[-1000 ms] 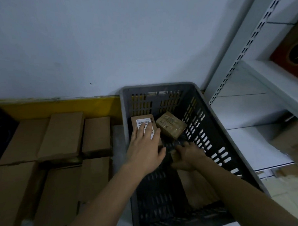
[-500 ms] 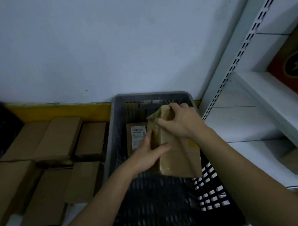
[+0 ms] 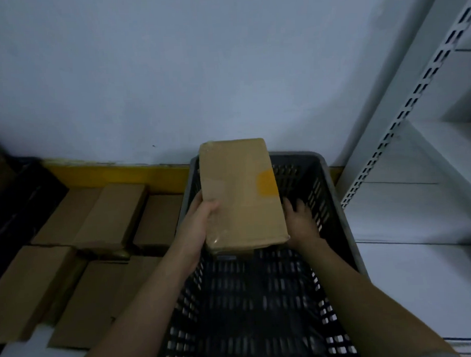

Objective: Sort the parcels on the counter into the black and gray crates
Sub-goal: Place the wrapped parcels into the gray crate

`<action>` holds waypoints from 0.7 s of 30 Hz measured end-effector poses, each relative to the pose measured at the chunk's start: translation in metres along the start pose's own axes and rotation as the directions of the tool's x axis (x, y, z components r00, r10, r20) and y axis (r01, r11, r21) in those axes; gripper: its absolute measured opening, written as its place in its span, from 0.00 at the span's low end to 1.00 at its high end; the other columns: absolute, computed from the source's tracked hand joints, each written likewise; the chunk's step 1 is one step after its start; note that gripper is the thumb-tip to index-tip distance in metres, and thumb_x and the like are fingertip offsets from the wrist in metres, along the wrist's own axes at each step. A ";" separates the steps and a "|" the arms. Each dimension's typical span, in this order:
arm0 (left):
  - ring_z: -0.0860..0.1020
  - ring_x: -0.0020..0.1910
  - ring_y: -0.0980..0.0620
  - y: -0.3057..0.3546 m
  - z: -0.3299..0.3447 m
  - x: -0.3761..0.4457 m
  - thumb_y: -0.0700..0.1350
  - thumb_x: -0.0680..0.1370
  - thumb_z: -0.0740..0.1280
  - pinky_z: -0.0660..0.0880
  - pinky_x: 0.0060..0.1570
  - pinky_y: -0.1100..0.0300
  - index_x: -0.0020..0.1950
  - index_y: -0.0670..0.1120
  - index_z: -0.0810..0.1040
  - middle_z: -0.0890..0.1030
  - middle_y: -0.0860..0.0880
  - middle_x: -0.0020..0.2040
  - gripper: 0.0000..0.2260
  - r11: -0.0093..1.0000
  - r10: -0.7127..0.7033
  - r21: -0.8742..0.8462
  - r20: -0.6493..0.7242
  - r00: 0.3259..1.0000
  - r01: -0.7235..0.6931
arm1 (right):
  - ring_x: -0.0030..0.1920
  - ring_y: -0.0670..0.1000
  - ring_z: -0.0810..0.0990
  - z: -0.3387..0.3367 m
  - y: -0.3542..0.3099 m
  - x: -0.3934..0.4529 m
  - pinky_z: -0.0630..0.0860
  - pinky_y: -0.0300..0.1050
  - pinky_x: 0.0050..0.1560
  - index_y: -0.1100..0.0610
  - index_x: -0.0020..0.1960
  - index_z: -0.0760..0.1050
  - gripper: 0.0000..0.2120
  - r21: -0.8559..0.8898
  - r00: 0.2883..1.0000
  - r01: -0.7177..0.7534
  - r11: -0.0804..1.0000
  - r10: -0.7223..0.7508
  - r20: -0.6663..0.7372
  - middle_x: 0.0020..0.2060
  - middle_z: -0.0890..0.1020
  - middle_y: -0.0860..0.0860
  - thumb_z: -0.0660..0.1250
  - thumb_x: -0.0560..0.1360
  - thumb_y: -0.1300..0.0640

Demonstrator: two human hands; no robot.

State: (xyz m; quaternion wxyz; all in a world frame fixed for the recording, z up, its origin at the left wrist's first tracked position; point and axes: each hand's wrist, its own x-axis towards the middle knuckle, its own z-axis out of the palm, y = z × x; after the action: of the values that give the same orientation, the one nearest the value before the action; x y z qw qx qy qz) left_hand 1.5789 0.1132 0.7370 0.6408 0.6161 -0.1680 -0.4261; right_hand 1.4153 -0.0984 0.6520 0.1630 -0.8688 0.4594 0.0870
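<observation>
A brown cardboard parcel [image 3: 241,194] wrapped in clear tape, with a yellow patch on its face, is held flat above the far half of the gray slotted crate [image 3: 335,201]. My left hand [image 3: 197,223] grips its left edge, thumb on top. My right hand [image 3: 301,221] sits at the parcel's lower right corner with fingers spread, and I cannot tell whether it touches the parcel. The parcel hides the crate's far inside. A black crate [image 3: 16,198] shows at the far left edge.
Several plain cardboard parcels [image 3: 106,216] lie packed together on the counter left of the gray crate. A yellow strip [image 3: 115,174] runs along the wall base. White metal shelving [image 3: 418,186] stands close on the right.
The parcel was lifted from the crate by both hands and turned flat, broad face up. My right hand moved from its top end down to its right side. The small parcels inside are now hidden.
</observation>
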 end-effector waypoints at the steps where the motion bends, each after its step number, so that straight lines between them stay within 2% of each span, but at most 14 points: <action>1: 0.86 0.59 0.52 -0.001 -0.001 0.001 0.62 0.73 0.72 0.80 0.55 0.51 0.74 0.59 0.77 0.86 0.54 0.63 0.29 1.000 0.002 0.010 0.004 1.000 -0.002 | 0.84 0.68 0.53 0.010 0.003 0.005 0.63 0.62 0.80 0.52 0.88 0.43 0.49 -0.044 0.999 -0.015 0.999 0.016 0.032 0.85 0.48 0.64 0.74 0.80 0.47; 4: 0.86 0.59 0.55 -0.004 -0.004 0.005 0.64 0.69 0.72 0.80 0.56 0.51 0.76 0.60 0.75 0.86 0.57 0.62 0.34 1.000 0.013 0.026 -0.007 1.000 -0.013 | 0.83 0.70 0.53 0.030 0.011 0.019 0.65 0.64 0.77 0.52 0.88 0.40 0.54 -0.165 0.992 -0.040 0.985 0.058 0.109 0.84 0.46 0.67 0.76 0.79 0.47; 7: 0.85 0.60 0.54 -0.008 -0.009 0.008 0.64 0.70 0.73 0.81 0.54 0.56 0.76 0.59 0.74 0.86 0.56 0.63 0.34 0.999 0.019 0.036 0.006 1.000 -0.019 | 0.83 0.73 0.51 0.042 0.013 0.030 0.64 0.64 0.78 0.52 0.87 0.34 0.52 -0.246 0.980 -0.039 0.969 0.085 0.182 0.83 0.43 0.71 0.70 0.83 0.46; 10: 0.85 0.62 0.52 -0.010 -0.014 0.007 0.63 0.71 0.73 0.81 0.55 0.57 0.77 0.56 0.75 0.86 0.53 0.65 0.35 1.000 0.012 0.024 -0.001 1.000 -0.012 | 0.81 0.73 0.58 0.048 0.012 0.036 0.68 0.63 0.74 0.51 0.87 0.33 0.46 -0.262 0.984 -0.050 0.964 0.092 0.152 0.82 0.48 0.73 0.64 0.85 0.47; 12: 0.84 0.63 0.51 -0.011 -0.016 0.006 0.63 0.71 0.73 0.80 0.59 0.53 0.77 0.56 0.74 0.85 0.52 0.67 0.35 1.000 0.014 0.010 -0.002 1.000 -0.014 | 0.78 0.71 0.63 0.049 0.009 0.036 0.72 0.62 0.71 0.50 0.87 0.34 0.49 -0.273 0.986 -0.045 0.961 0.087 0.145 0.81 0.53 0.72 0.67 0.83 0.46; 15: 0.83 0.66 0.51 -0.006 -0.014 0.002 0.62 0.74 0.73 0.78 0.65 0.47 0.78 0.61 0.72 0.83 0.54 0.69 0.32 0.998 0.055 0.038 0.005 0.998 -0.055 | 0.74 0.69 0.69 0.048 0.008 0.027 0.76 0.57 0.67 0.51 0.88 0.38 0.57 -0.275 0.984 -0.043 0.961 0.088 0.155 0.77 0.61 0.69 0.75 0.77 0.38; 18: 0.83 0.66 0.51 0.004 -0.011 -0.003 0.61 0.75 0.73 0.78 0.67 0.44 0.78 0.62 0.72 0.84 0.55 0.68 0.31 0.995 0.088 0.045 -0.002 0.996 -0.088 | 0.69 0.67 0.72 0.039 0.006 0.020 0.76 0.55 0.66 0.54 0.86 0.48 0.53 -0.271 0.997 -0.027 0.962 0.047 0.069 0.74 0.67 0.66 0.75 0.75 0.36; 21: 0.84 0.63 0.52 0.016 -0.010 -0.008 0.57 0.78 0.71 0.79 0.64 0.46 0.78 0.60 0.72 0.85 0.55 0.66 0.28 0.990 0.133 0.051 -0.017 0.991 -0.132 | 0.70 0.69 0.69 0.023 -0.002 0.010 0.77 0.56 0.62 0.54 0.85 0.54 0.49 -0.172 0.998 -0.052 0.984 0.045 -0.042 0.73 0.65 0.66 0.73 0.75 0.35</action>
State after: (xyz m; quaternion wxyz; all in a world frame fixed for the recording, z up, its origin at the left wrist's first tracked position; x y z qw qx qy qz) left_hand 1.5869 0.1239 0.7523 0.6539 0.6236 -0.2126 -0.3720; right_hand 1.4227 -0.0963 0.6284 0.0758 -0.8698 0.4741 0.1139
